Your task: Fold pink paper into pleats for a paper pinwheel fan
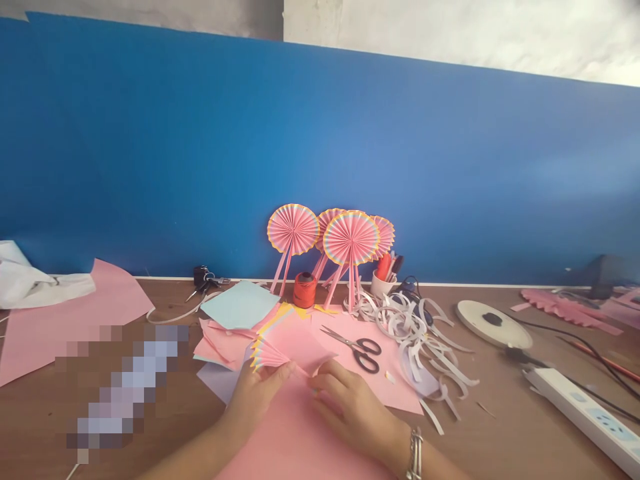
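A pleated pink paper fan [270, 353] with a yellow and pale blue edge is spread in front of me. My left hand [257, 393] grips its folds between thumb and fingers. The fingers of my right hand [347, 403] are closed at the narrow end of the folds; the exact contact is partly hidden. Under both hands lies pink paper [300, 440]. Black-handled scissors [357, 347] rest on another pink sheet, just beyond my right hand. Left of the fan is a stack of paper with a pale blue sheet [243, 303] on top.
Several round paper fans [293, 230] on strips lean against the blue partition [200, 147]. An orange thread spool [305, 291] and white pen cup [383, 283] stand there. Curled paper strips [405, 327] pile at right, near a white lid [493, 323] and power strip [590, 413].
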Motion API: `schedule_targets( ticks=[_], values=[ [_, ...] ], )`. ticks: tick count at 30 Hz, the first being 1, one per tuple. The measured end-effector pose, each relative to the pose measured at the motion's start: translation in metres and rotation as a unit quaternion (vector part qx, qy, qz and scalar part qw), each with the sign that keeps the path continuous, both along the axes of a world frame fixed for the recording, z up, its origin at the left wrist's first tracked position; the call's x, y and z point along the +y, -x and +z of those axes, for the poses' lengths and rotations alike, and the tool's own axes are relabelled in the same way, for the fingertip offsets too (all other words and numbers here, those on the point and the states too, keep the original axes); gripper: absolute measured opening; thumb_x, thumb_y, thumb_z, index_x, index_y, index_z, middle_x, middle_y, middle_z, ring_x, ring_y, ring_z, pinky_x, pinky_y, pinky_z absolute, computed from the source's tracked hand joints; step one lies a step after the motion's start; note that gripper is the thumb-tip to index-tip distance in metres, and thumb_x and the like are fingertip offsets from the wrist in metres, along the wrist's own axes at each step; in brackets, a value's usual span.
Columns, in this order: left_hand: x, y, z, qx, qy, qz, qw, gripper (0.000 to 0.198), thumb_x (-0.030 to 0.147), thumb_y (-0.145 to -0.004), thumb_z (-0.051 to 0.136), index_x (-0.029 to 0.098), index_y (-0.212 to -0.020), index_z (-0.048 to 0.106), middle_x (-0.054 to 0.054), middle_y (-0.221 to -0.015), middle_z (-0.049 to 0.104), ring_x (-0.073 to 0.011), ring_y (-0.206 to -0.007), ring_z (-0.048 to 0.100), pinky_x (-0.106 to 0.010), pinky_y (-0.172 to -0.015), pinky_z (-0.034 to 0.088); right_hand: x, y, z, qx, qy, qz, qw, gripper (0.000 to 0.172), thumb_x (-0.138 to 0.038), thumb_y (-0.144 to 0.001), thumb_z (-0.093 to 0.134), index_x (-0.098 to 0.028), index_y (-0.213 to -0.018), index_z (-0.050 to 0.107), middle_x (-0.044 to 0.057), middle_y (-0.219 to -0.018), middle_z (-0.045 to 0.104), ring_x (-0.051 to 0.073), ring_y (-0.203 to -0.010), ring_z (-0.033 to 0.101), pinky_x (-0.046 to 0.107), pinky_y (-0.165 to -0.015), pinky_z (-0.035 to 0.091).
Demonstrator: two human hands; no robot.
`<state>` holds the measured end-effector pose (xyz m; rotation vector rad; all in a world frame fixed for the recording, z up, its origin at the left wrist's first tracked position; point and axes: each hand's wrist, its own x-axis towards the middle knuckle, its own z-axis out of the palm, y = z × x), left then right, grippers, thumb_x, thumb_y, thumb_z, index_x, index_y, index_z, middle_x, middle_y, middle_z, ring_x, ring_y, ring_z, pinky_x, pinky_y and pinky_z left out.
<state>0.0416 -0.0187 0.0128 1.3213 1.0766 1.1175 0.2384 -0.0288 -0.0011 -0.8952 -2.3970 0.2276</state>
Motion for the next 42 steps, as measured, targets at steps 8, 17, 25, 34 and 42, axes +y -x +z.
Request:
schedule_targets(
  ticks=[8,17,25,34,42],
  values=[
    [0.008,0.019,-0.009,0.406,-0.493,0.125,0.759,0.024,0.010,-0.087,0.043,0.018,-0.088,0.066,-0.003,-0.068,0.057,-0.0178,-0.067,0.048,-0.031,-0.064,0.035,-0.015,-0.001,0.009,0.050,-0.279,-0.048,0.958,0.032,-0.008,-0.081,0.055,-0.017,-0.111,0.053,0.009,-0.098,0.061,0.022,-0.102,0.053,0.036,-0.087,0.042],
    [0.004,0.006,-0.027,0.557,-0.518,-0.003,0.649,0.029,0.001,-0.084,0.038,0.015,-0.095,0.060,-0.003,-0.068,0.050,-0.0197,-0.065,0.043,-0.032,-0.058,0.030,0.004,0.007,-0.005,-0.037,-0.192,-0.103,0.975,0.020,-0.008,-0.087,0.046,-0.020,-0.088,0.061,0.002,-0.079,0.062,0.017,-0.078,0.051,0.035,-0.080,0.034],
    [-0.001,0.012,-0.027,0.639,-0.305,-0.128,0.694,0.028,-0.005,-0.073,0.041,0.018,-0.076,0.058,-0.005,-0.076,0.058,-0.0206,-0.070,0.051,-0.031,-0.060,0.037,0.007,-0.009,-0.007,-0.145,-0.010,-0.093,0.985,0.025,-0.004,-0.084,0.046,-0.020,-0.076,0.064,0.004,-0.073,0.057,0.017,-0.068,0.048,0.029,-0.061,0.032],
    [0.004,0.024,-0.016,0.518,-0.198,-0.106,0.825,0.026,0.008,-0.085,0.037,0.020,-0.082,0.060,-0.004,-0.085,0.064,-0.0198,-0.081,0.057,-0.030,-0.068,0.041,0.005,-0.015,0.006,-0.050,0.139,-0.126,0.981,0.026,-0.001,-0.078,0.042,-0.018,-0.090,0.058,0.004,-0.085,0.061,0.017,-0.077,0.054,0.028,-0.069,0.041],
    [0.013,0.026,-0.010,0.430,-0.143,-0.088,0.887,0.024,0.012,-0.083,0.038,0.021,-0.079,0.060,-0.003,-0.086,0.064,-0.0193,-0.084,0.058,-0.030,-0.072,0.042,0.013,-0.014,0.000,0.023,0.157,-0.125,0.979,0.024,0.001,-0.074,0.041,-0.019,-0.078,0.055,0.001,-0.076,0.056,0.014,-0.070,0.052,0.025,-0.064,0.040]
  ],
)
